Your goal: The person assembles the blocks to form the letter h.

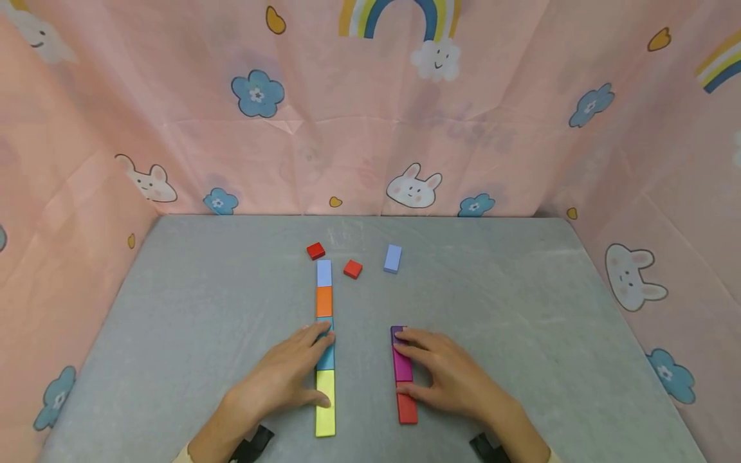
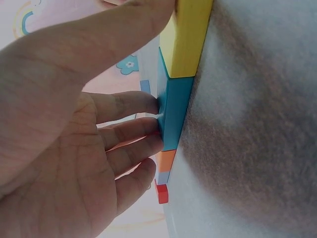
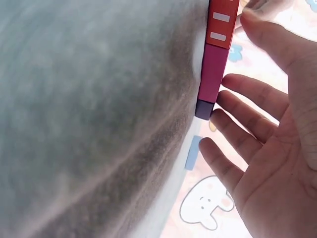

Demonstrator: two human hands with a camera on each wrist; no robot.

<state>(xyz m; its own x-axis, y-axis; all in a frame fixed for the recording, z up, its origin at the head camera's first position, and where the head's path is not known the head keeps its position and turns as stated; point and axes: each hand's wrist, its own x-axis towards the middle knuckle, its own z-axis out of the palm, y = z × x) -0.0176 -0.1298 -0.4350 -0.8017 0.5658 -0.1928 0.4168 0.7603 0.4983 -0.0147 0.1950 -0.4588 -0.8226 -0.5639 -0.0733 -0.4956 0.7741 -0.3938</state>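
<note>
My left hand (image 1: 280, 376) lies over a straight row of blocks, its thumb on the yellow block (image 1: 325, 421) and its fingertips on the blue block (image 1: 326, 361). Beyond those, the row continues with an orange block (image 1: 324, 301) and a light blue block (image 1: 324, 273). To the right is a shorter row: a dark purple block (image 3: 204, 110), a magenta block (image 3: 214, 74) and a red block (image 3: 218, 34) with white rectangles on its side. Across this row reach the loosely extended fingers of my right hand (image 1: 451, 376), thumb at the red block, fingertips at the purple and magenta ones.
Two small red blocks (image 1: 352, 269) lie loose near the far end of the longer row. Another light blue block (image 1: 392, 258) lies farther right. The grey tabletop (image 1: 509, 289) ends at a pink patterned curtain (image 1: 347, 161) behind and at both sides.
</note>
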